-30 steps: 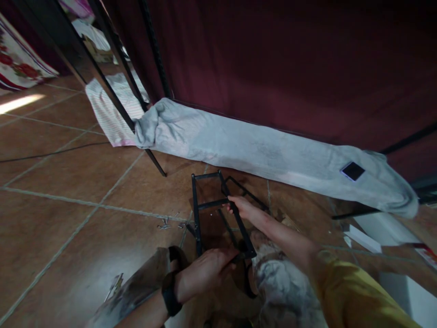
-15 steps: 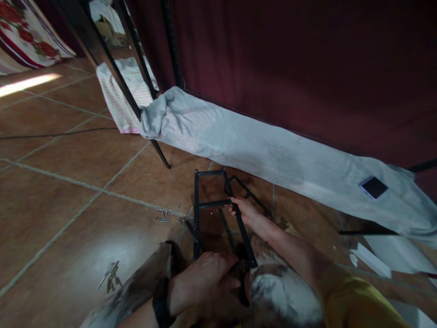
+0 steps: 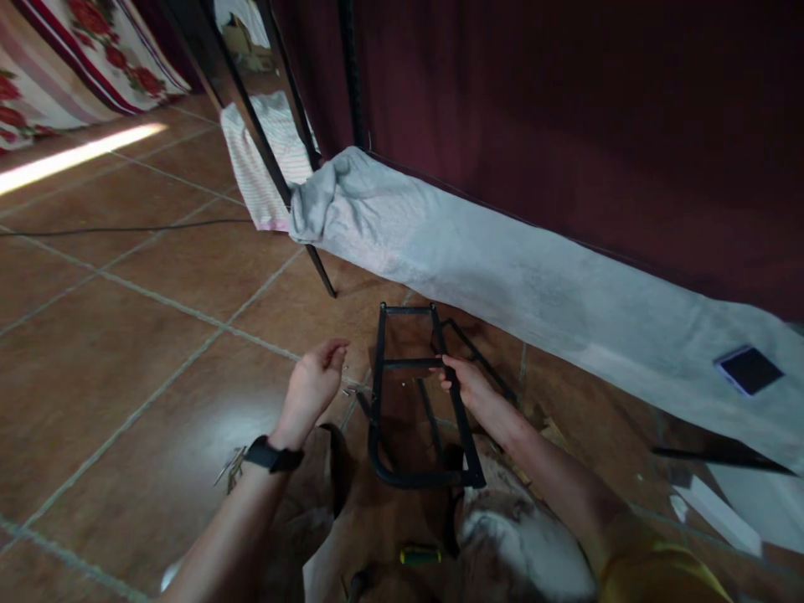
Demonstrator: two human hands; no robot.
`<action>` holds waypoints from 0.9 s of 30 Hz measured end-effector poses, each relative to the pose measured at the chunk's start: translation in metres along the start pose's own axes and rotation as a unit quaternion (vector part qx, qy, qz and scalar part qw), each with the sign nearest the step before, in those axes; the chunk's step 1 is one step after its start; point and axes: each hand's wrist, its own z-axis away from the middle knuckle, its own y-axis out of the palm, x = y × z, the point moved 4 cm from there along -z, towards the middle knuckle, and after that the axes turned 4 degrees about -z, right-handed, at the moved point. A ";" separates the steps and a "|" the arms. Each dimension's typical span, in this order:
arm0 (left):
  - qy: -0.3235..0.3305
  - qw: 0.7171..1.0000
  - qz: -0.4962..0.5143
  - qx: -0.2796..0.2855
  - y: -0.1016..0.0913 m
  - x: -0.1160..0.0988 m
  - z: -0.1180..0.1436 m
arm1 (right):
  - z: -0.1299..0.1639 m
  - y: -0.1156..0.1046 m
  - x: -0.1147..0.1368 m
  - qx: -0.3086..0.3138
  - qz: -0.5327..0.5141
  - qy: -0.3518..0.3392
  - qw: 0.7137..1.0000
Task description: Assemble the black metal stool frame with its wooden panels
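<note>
A black metal frame [image 3: 411, 480] with crossbars stands tilted between my knees. My right hand [image 3: 466, 378] is closed round its right side bar, where the middle crossbar joins. My left hand [image 3: 314, 387], with a dark watch on the wrist, is off to the left of the frame above the floor. Its fingers are curled together; whether anything is between them cannot be made out. Several small screws [image 3: 349, 391] lie on the tiles just beside that hand, partly hidden by it. A second small heap of longer bolts [image 3: 236, 469] lies left of my watch, partly covered by my forearm.
A yellow and black tool handle [image 3: 420, 554] lies below the frame. More black bars [image 3: 481, 356] are behind it. A grey cloth [image 3: 502, 260] covers a long low rail, with a phone [image 3: 749, 370] on it. White packaging [image 3: 719, 515] lies at right.
My left hand has left the frame's near corner and moved up and left towards the screws. My right hand keeps its hold. The view has turned slightly left.
</note>
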 end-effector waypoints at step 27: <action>-0.008 0.937 0.325 0.123 0.183 0.080 -0.109 | 0.010 -0.010 -0.006 -0.023 0.014 0.004 1.000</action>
